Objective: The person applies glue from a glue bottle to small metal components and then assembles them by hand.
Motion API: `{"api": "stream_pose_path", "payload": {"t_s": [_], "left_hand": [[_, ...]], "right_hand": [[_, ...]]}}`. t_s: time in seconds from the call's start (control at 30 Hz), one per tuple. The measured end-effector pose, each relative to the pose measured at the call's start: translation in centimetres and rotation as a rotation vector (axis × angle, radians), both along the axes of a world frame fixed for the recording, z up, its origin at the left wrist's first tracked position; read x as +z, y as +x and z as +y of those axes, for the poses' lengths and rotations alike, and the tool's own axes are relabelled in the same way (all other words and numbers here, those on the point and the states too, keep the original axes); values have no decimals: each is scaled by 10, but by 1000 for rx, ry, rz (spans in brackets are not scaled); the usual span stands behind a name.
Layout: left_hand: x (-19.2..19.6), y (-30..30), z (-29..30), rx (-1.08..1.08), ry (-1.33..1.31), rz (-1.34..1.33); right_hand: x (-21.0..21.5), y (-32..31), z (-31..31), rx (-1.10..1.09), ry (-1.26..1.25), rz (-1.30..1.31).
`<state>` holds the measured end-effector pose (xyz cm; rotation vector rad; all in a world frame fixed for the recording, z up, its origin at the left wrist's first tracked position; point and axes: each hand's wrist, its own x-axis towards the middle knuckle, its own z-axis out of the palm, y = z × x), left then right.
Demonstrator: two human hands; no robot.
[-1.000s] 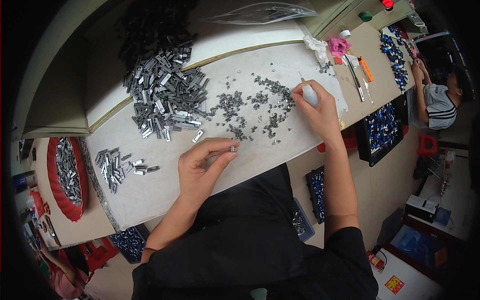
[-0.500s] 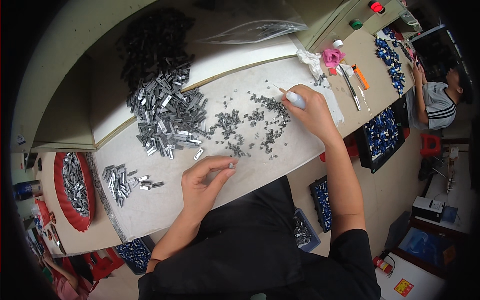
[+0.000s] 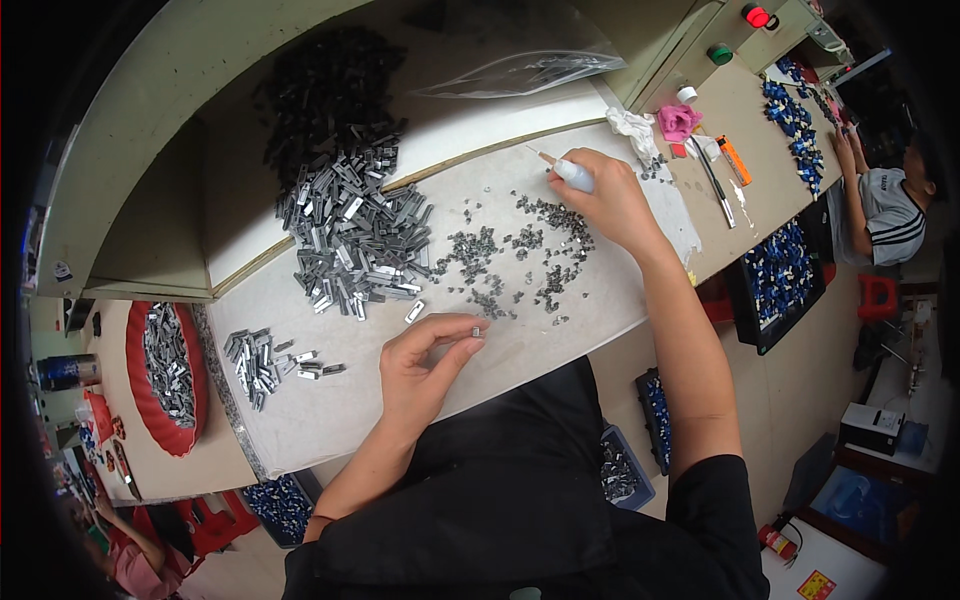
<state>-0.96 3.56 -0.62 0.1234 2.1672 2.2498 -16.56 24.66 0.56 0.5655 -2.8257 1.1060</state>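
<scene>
Near the front edge of the white worktop (image 3: 300, 430), my left hand (image 3: 418, 372) pinches a small metal piece (image 3: 478, 332) between thumb and fingertips. My right hand (image 3: 618, 205) is closed around a small translucent squeeze bottle (image 3: 574, 176) with a thin needle tip pointing left and away from me. The needle is well apart from the left hand's piece. Between and beyond my hands lie loose little metal parts (image 3: 472, 250). A large heap of longer grey metal pieces (image 3: 355, 235) lies left of them, and a smaller group (image 3: 258, 370) sits farther left.
A raised shelf edge (image 3: 500, 156) runs behind the parts, under a cabinet holding a clear plastic bag (image 3: 520, 75). A red basin (image 3: 190, 430) of metal pieces stands at left. White tissue (image 3: 632, 130), pink cloth (image 3: 680, 122) and an orange box (image 3: 733, 160) lie right. A co-worker sits far right.
My right hand with the bottle has moved away from me and slightly left, farther from the left hand. The left hand keeps its pinch in nearly the same place. The whole view has shifted slightly.
</scene>
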Motion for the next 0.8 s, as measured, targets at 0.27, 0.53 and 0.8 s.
{"api": "stream_pose_path", "payload": {"t_s": [0.27,0.53,0.8], "left_hand": [[-1,1,0,40,48,-15],[-1,4,-3,-22,-16,10],[1,-6,-2,9,-11,-7]], "right_hand": [[5,4,-13,103,69,-29],[6,2,-19,182,128,-10],[8,-11,-20,187,180,3]]}}
